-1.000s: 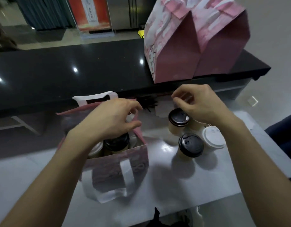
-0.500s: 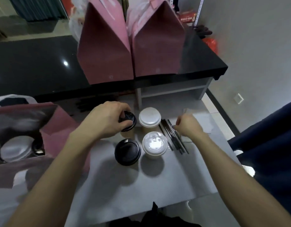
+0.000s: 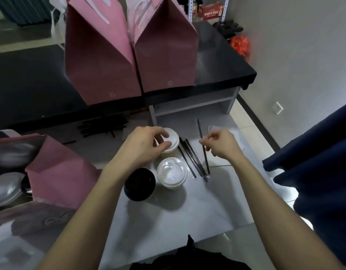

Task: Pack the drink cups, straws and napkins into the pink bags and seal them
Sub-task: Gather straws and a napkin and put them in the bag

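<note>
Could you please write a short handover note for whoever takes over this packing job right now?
Left hand: grip on the far white-lidded cup.
Right hand: pinching one black straw, lifted off the loose straws.
Done: two sealed pink bags on the black counter.
Left: open pink bag holds some cups; the black-lidded cup, clear-lidded cup and straws remain unpacked; then seal.

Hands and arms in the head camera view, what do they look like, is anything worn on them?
Both forearms are bare up to the frame's edge: no sleeves, gloves, watch or rings show on the left hand or right hand. Fingernails look short and plain.
</note>
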